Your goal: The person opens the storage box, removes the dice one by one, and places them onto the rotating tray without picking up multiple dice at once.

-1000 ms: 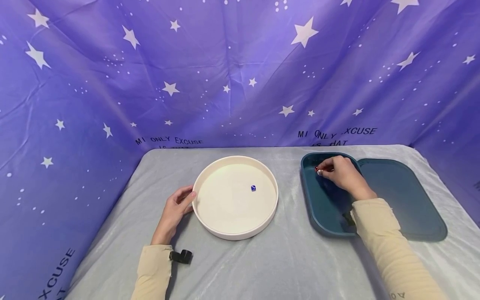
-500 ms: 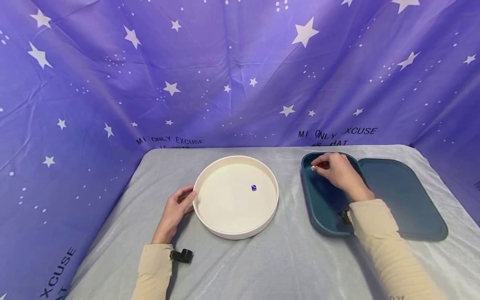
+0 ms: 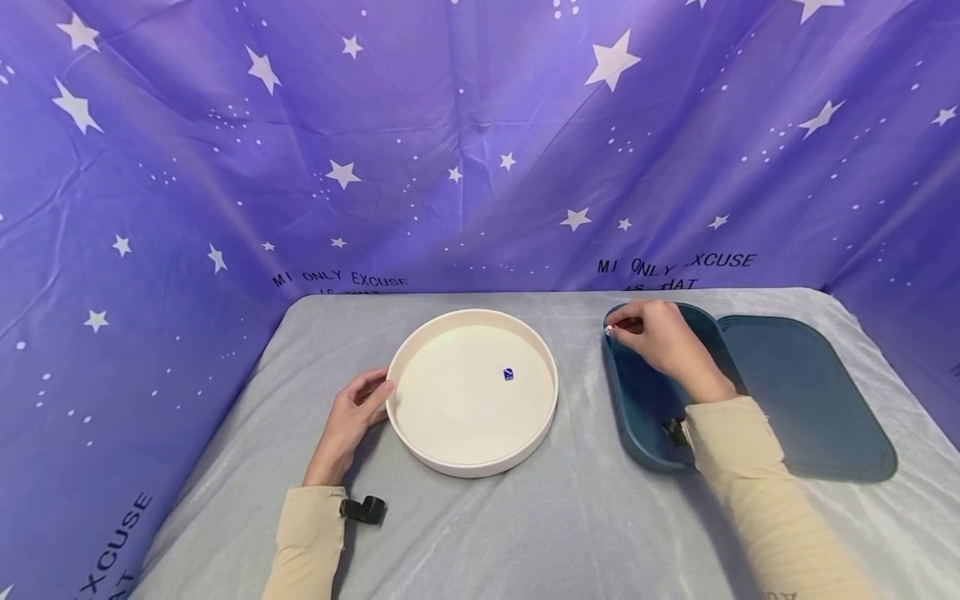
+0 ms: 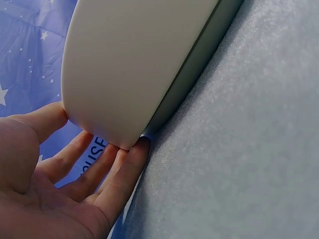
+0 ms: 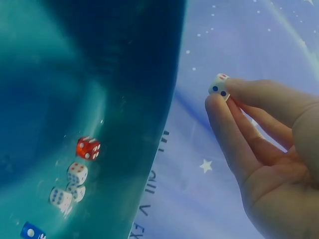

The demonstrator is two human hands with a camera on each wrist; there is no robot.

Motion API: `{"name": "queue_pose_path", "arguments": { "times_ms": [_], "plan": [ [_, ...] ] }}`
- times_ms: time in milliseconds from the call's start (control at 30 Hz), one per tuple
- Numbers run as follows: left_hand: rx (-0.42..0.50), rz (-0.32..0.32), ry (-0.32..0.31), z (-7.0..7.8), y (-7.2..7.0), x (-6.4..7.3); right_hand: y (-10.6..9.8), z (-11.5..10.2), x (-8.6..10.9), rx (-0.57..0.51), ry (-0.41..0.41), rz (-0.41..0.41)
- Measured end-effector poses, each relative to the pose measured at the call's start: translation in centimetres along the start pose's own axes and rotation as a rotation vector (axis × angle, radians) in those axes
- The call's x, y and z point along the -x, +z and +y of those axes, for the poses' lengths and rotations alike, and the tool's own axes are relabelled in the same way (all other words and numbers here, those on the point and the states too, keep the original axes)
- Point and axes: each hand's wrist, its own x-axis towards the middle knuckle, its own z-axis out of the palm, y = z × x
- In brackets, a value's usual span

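Note:
My left hand [image 3: 351, 423] holds the left side of a round cream tray [image 3: 480, 471], thumb at the rim. In the left wrist view the fingertips [image 4: 142, 145] touch the outer wall near its base. A blue die [image 3: 508, 374] lies inside this tray, right of centre. Over the far left rim of a teal box [image 3: 622, 417], my right hand [image 3: 667, 346] pinches a white die [image 5: 219, 88] between thumb and finger. Inside the box, the right wrist view reveals a red die [image 5: 88, 148], several white dice [image 5: 77, 173] and a blue die [image 5: 33, 231].
A flat teal lid [image 3: 810, 400] lies right of the box, partly beside its wall. Grey cloth [image 3: 480, 542] covers the table. Behind hangs a purple curtain [image 3: 420, 150] with white stars. Each wrist wears a small black camera [image 3: 367, 510].
My right hand has moved left and slightly up, carrying the white die from inside the box to its far left rim. The left hand and the tray stay in place.

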Motion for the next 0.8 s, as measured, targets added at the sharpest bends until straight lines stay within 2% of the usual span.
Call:
{"name": "queue_pose_path", "arguments": {
  "times_ms": [333, 800],
  "plan": [
    [0.008, 0.002, -0.012, 0.2, -0.1, -0.1, 0.8, -1.8, -0.6, -0.034, -0.02, -0.006],
    [0.036, -0.017, 0.004, 0.3, 0.0, 0.2, 2.4, -3.7, -1.5, -0.079, -0.061, -0.015]
  ]
}}
